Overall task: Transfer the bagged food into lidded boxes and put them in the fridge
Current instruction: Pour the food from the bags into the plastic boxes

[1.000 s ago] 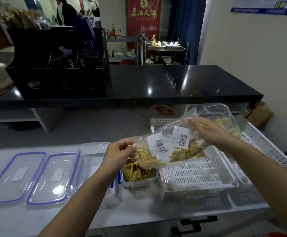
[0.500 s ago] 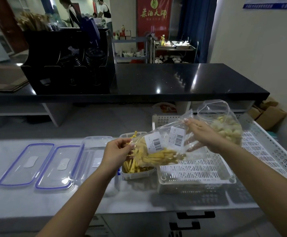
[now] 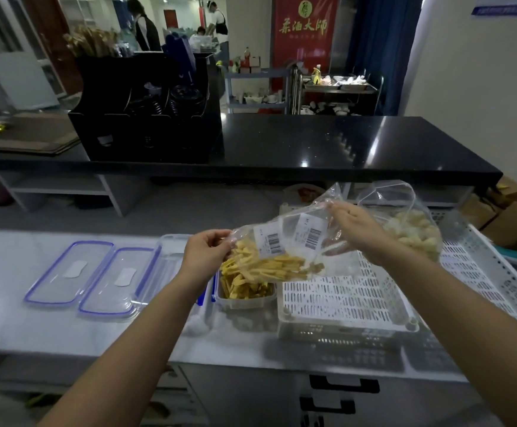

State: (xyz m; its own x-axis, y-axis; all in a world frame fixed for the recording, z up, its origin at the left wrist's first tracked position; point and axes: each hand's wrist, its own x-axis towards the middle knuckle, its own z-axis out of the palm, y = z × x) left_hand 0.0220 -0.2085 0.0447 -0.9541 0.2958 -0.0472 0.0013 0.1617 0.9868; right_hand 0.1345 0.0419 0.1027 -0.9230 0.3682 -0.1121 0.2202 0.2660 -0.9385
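Observation:
A clear plastic bag of yellow food strips [image 3: 284,254], with two barcode labels, hangs tilted over a clear plastic box [image 3: 246,295] that holds a heap of the same strips. My left hand [image 3: 204,252] pinches the bag's lower open end just above the box. My right hand [image 3: 355,231] grips the raised far end of the bag. A second clear bag of pale food chunks [image 3: 411,224] stands in the white basket behind my right hand.
Two blue-rimmed clear lids [image 3: 69,272] [image 3: 118,280] and another clear box [image 3: 171,266] lie left of the filled box on the white counter [image 3: 11,322]. A white perforated basket [image 3: 343,306] sits in a larger white crate [image 3: 497,272]. A black raised counter [image 3: 312,146] runs behind.
The strips have slid down the bag toward my left hand and the box. The bag sits lower and flatter over the box, and my view has shifted slightly.

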